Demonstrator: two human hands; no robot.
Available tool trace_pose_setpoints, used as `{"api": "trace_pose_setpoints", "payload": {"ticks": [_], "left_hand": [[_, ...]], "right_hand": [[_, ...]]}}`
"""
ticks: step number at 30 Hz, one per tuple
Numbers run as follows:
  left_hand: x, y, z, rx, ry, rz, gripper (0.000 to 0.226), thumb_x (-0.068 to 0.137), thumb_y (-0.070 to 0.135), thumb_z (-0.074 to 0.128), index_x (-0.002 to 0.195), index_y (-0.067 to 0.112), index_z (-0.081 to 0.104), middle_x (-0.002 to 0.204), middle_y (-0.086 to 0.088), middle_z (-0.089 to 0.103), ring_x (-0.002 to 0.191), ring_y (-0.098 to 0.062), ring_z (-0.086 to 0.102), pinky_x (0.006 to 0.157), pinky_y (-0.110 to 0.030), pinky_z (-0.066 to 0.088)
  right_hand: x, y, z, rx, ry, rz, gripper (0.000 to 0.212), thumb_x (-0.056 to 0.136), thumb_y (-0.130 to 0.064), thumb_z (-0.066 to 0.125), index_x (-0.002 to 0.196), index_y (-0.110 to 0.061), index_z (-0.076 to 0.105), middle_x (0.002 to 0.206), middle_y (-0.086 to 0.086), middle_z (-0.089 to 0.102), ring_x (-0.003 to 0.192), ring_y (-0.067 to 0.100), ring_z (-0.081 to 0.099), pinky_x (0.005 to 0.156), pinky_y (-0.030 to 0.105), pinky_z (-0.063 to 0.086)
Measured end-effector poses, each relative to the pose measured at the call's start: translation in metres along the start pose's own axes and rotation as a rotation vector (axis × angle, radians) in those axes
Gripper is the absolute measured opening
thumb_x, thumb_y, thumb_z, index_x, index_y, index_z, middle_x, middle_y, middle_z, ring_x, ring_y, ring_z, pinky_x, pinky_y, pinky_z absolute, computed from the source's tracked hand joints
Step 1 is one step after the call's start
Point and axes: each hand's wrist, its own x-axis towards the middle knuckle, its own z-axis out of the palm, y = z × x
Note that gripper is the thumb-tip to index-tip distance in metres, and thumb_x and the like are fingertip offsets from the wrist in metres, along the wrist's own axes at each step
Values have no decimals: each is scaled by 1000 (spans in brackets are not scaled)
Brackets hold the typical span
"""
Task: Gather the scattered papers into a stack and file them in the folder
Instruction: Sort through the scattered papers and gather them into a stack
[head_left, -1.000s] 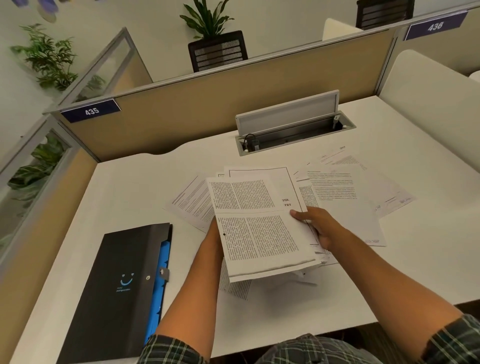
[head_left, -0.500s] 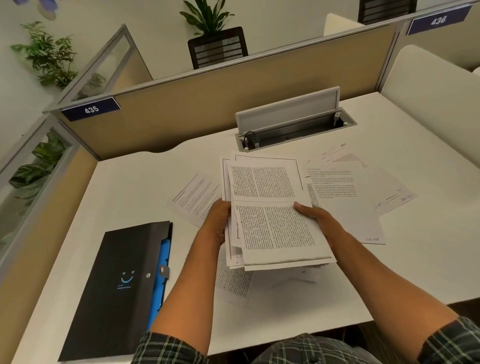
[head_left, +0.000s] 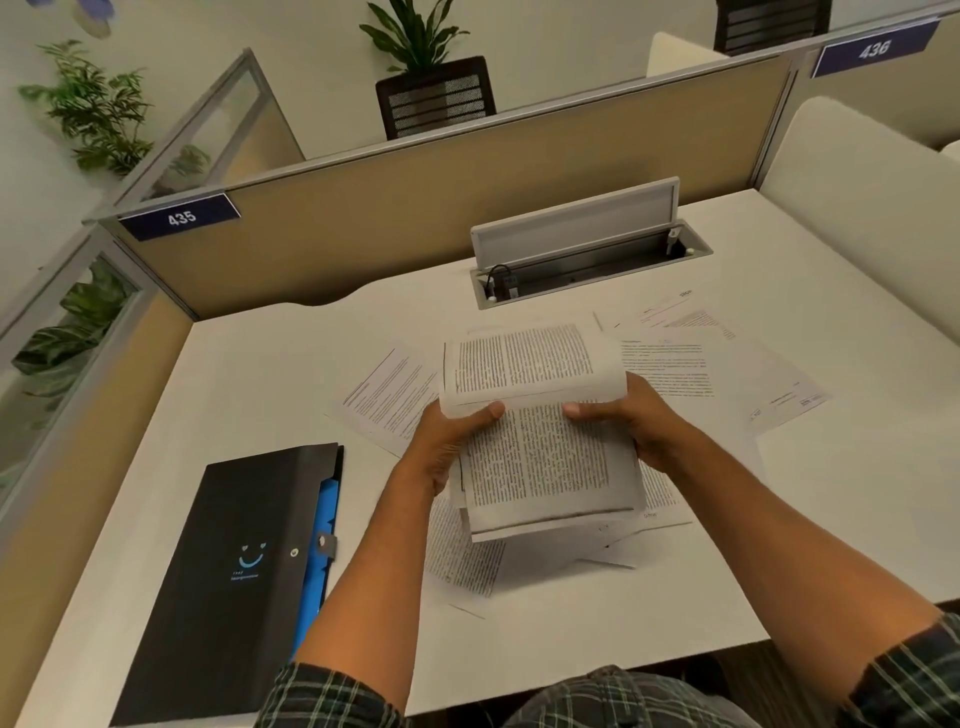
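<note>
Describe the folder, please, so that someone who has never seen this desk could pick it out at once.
Start at the white desk in front of the tan partition labelled 435. On its near left part, left of the left hand and the held stack of papers, lies the folder. It is the only dark thing there: flat and black, with a small blue smile mark and blue dividers showing along its right edge.
</note>
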Motion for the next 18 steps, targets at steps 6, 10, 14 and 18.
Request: {"api": "trace_pose_setpoints", "payload": {"ticks": [6,10,14,18], "left_hand": [[2,5,-6,-1,12,138,53,71,16,86,121,10,71,119,-10,76,114,-29,72,92,-42,61],[1,3,-4,16,-22,243,44,77,15,83,119,14,68,120,-9,74,114,-29,71,86,-47,64],[1,1,-4,32,-17,269,38,79,18,83,114,29,72,118,-2,75,112,-24,72,81,-40,64],[-1,-15,-8,50,-16,181,40,69,28,90,106,31,76,113,0,77,109,-21,73,83,-38,64]], "right_hand": [[1,-22,6,-69,11,-168,46,61,-34,91,105,-34,77,109,-1,77,103,18,74,75,29,62],[0,-24,11,-73,1,-231,39,71,-25,87,100,-48,74,104,-7,75,103,19,72,73,31,63],[-2,-23,10,-75,7,-258,42,72,-26,87,104,-50,73,103,-8,74,104,19,72,72,31,63],[-2,-9,8,-71,9,-219,46,58,-36,92,99,-47,75,105,-4,75,103,24,73,77,43,64]]}}
